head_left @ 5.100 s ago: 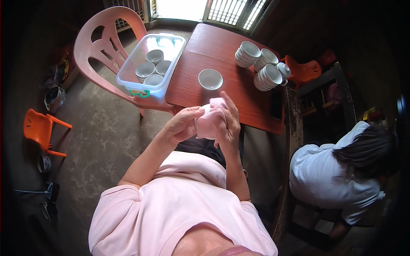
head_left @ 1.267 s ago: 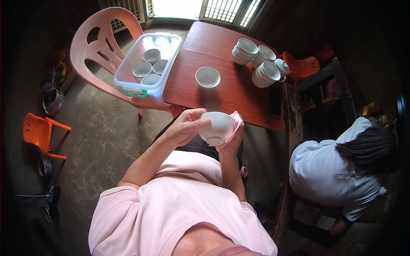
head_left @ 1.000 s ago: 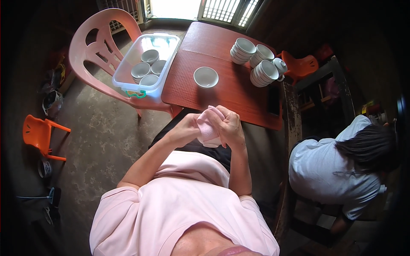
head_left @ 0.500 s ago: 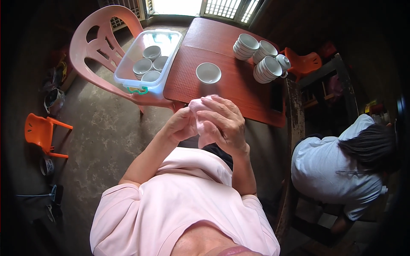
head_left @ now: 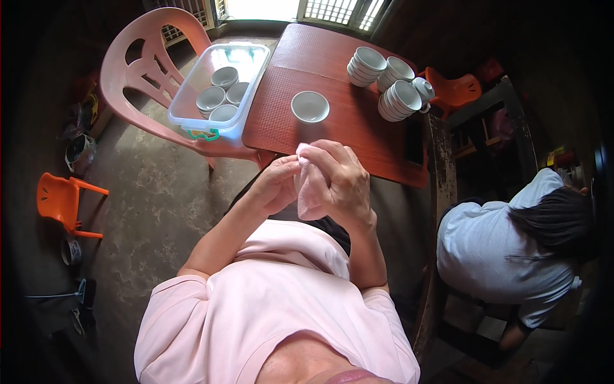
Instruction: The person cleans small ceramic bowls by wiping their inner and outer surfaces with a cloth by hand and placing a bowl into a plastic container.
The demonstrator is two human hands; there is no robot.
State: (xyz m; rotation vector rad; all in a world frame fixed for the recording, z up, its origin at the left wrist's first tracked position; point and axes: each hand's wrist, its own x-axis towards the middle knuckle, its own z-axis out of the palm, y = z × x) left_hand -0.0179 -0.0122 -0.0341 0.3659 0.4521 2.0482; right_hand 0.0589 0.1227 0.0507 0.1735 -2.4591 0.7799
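Note:
A folded pink cloth is between my two hands, in front of my body at the near edge of the table. My right hand wraps around it from the right, fingers bent over its top. My left hand is closed against its left side, with thumb and fingertips at its upper edge. Whether anything lies inside the cloth cannot be seen. Just beyond my hands, a single white bowl stands upright on the red table.
Several stacks of white bowls and a white lidded pot stand at the table's right. A clear plastic bin with bowls rests on a pink chair. At right, beyond a dark wooden frame, a person in a white shirt bends over.
My right hand has turned and its fingers have curled in over the cloth. The left fingers have shifted toward the cloth's upper edge, and more of its folded side shows.

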